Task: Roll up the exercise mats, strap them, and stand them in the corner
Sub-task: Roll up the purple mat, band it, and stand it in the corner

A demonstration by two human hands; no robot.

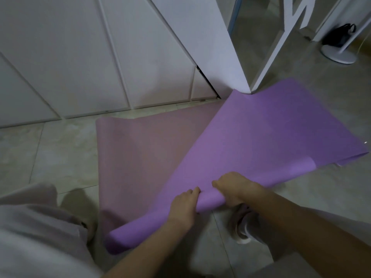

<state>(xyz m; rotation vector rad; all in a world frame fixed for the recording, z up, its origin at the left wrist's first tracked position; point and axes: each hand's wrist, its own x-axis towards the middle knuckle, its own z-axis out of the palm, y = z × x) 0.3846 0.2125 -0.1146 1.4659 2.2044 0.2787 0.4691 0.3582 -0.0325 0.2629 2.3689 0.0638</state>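
A purple exercise mat lies slanted across the tiled floor, its near end curled into a loose roll. My left hand grips the roll from the near side. My right hand curls over the top of the roll's right end. Under the purple mat lies a pink mat, flat on the floor, partly covered. The far end of the purple mat reaches the base of a white post.
White panelled cabinet doors line the wall behind the mats. A glass door stands at the upper right, with a round white stand base and a dark bag beyond. My knees flank the roll.
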